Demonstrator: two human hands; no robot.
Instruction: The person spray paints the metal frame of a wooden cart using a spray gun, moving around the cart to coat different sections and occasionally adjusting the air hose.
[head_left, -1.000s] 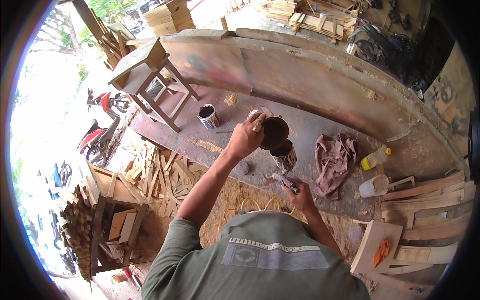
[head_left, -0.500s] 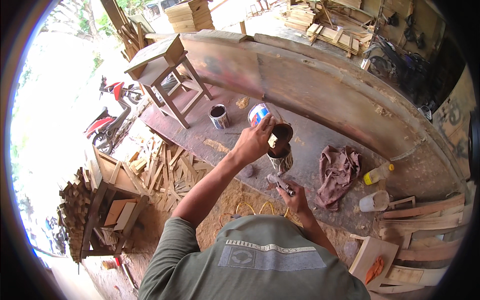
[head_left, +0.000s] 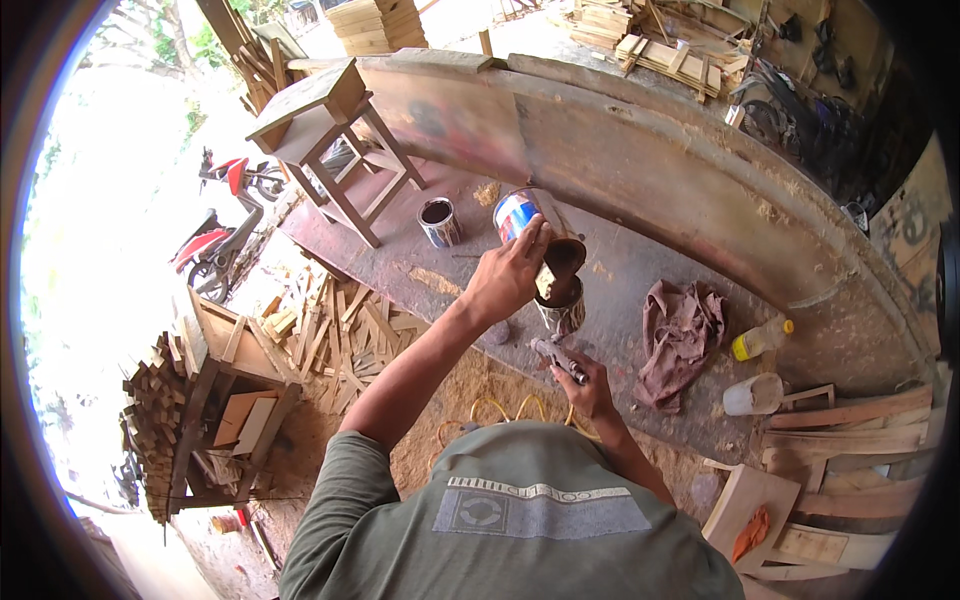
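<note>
My left hand (head_left: 512,268) is closed round a large blue-and-white paint can (head_left: 518,213), tipped so that its mouth faces down to the right. Dark brown liquid shows inside that mouth. Right under it is the drip-streaked cup (head_left: 562,318) of a spray gun (head_left: 556,358). My right hand (head_left: 588,388) grips the gun on its near side. The can's rim overlaps the cup, so I cannot tell whether they touch. A smaller open can (head_left: 438,222) of dark liquid stands on the workbench (head_left: 620,270), left of the tilted can.
A wooden stool-like piece (head_left: 340,150) stands at the bench's far left. To the right lie a crumpled brown cloth (head_left: 680,345), a yellow-labelled bottle (head_left: 762,340) and a whitish plastic cup (head_left: 753,395). A yellow coiled hose (head_left: 490,408) hangs near me; wood scraps (head_left: 335,330) cover the left floor.
The large can has tipped a little further, its mouth now lower over the cup. My right hand and the spray gun have shifted only slightly.
</note>
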